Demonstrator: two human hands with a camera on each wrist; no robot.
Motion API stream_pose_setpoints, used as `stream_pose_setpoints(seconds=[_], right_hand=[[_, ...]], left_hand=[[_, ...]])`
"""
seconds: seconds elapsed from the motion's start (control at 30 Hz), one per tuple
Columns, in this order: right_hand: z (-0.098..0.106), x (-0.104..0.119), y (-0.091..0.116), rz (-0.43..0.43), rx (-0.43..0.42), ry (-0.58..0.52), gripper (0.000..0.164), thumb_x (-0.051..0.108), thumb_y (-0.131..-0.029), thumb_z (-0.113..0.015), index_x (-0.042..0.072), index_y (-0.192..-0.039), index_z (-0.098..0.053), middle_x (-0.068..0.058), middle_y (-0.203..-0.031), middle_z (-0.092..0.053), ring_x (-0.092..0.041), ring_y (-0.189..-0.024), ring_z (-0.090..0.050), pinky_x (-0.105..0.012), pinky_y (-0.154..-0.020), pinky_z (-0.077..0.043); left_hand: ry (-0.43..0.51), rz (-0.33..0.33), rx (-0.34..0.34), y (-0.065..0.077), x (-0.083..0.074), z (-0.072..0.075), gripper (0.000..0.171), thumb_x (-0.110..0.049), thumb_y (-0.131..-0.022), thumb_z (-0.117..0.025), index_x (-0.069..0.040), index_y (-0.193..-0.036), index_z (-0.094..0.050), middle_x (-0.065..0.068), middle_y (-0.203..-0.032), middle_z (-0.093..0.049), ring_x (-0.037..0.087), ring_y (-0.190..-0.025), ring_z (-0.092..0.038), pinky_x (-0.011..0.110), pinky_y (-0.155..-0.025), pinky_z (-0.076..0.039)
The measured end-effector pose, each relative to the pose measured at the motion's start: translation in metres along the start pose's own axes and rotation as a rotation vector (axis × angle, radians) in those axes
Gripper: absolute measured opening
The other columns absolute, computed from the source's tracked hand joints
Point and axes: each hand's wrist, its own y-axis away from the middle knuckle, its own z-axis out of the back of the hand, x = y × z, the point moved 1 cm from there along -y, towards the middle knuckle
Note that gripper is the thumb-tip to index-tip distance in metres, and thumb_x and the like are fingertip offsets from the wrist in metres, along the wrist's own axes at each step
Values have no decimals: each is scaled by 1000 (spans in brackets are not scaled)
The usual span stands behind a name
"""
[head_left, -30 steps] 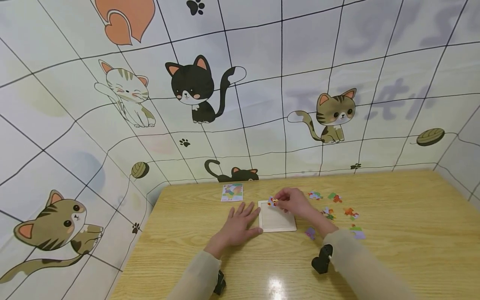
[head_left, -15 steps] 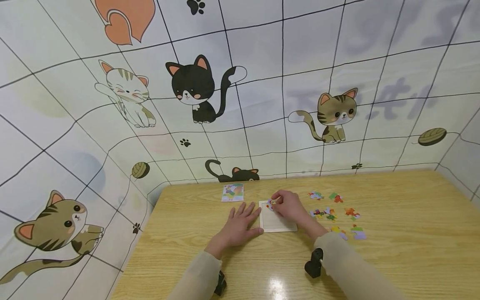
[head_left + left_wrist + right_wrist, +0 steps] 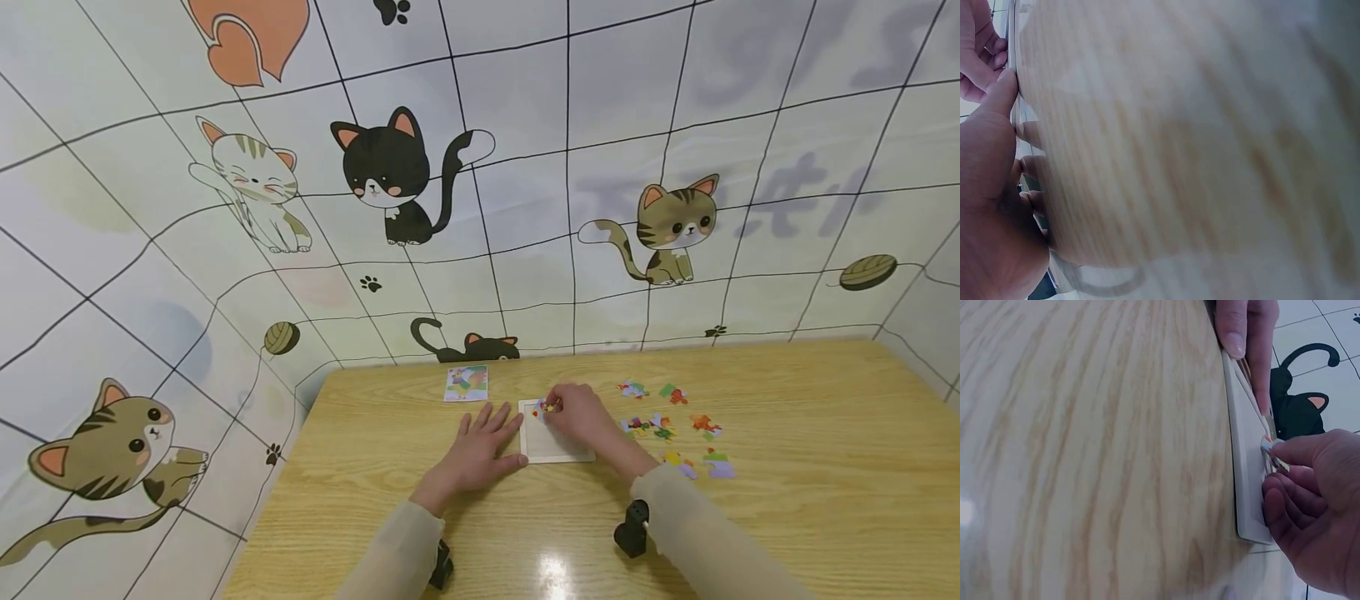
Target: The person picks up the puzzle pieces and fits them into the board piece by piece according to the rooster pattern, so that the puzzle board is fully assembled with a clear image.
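Observation:
A small square puzzle tray with a pale raised rim lies on the table. My right hand is over its far part, pinching a colourful jigsaw piece at the far left corner. In the right wrist view, thumb and finger hold that piece tilted, right at the rim. My left hand lies with fingers spread on the table, thumb and fingertips along the tray's left edge. The left wrist view shows its thumb against the tray's side.
Several loose jigsaw pieces are spread right of the tray, some partly behind the right forearm. A picture card lies at the back left of the wooden table. A cat-patterned wall covering rises behind the table.
My right hand has brought the jigsaw piece slightly left and down into the tray's far left corner. Its forearm has shifted, uncovering more loose pieces. The left hand has stayed put.

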Motion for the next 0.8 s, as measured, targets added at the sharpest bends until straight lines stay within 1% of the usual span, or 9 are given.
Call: stream_pose_setpoints(seconds=[0.1, 0.2, 0.33, 0.43, 0.53, 0.67, 0.8], right_hand=[[3, -3, 2, 32, 34, -25, 17, 11, -89, -76, 0, -102, -74, -4, -87, -68, -18, -79, -61, -37, -72, -53], [7, -7, 3, 67, 69, -52, 19, 7, -88, -75, -2, -104, -75, -3, -88, -68, -18, -80, -60, -36, -73, -53], [11, -12, 5, 85, 101, -66, 22, 3, -87, -73, -3, -108, -75, -2, -88, -68, -17, -81, -59, -36, -74, -52], [12, -14, 5, 88, 114, -72, 24, 4, -88, -74, -3, -110, -75, -1, -88, -68, -16, -81, -58, -35, -75, -52], [12, -16, 5, 119, 123, -79, 27, 3, -88, -75, -4, -114, -74, 1, -85, -67, -14, -77, -58, -33, -72, -51], [13, -18, 4, 175, 143, -98, 34, 0, -89, -74, -4, -123, -69, 2, -80, -64, -12, -71, -55, -31, -67, -48], [14, -19, 2, 191, 164, -108, 37, -1, -91, -72, -4, -128, -68, 2, -80, -63, -12, -69, -52, -30, -65, -45]], left_hand=[[-1, -1, 2, 0, -1, 0, 70, -51, -104, -53, -17, -162, -35, 9, -169, -21, 39, -155, -11, 65, -119, -8], [-9, 0, 1, 0, -1, -1, 70, -52, -104, -53, -17, -162, -35, 10, -169, -22, 40, -155, -11, 65, -119, -9], [-24, 3, -4, 0, -2, -1, 69, -52, -104, -53, -17, -161, -36, 10, -168, -23, 40, -155, -13, 66, -119, -10], [-27, 4, -4, 0, -2, 0, 69, -52, -104, -53, -18, -161, -37, 10, -168, -23, 40, -155, -13, 66, -118, -10], [-24, 6, -3, 0, -2, -1, 69, -52, -104, -53, -18, -161, -37, 10, -169, -23, 40, -155, -13, 66, -119, -10], [-26, 10, 0, 0, -1, -2, 70, -53, -104, -53, -18, -162, -36, 10, -169, -22, 39, -155, -12, 66, -119, -10], [-23, 11, 0, -1, 0, -2, 70, -53, -104, -52, -19, -162, -35, 9, -169, -22, 39, -155, -12, 66, -119, -10]])
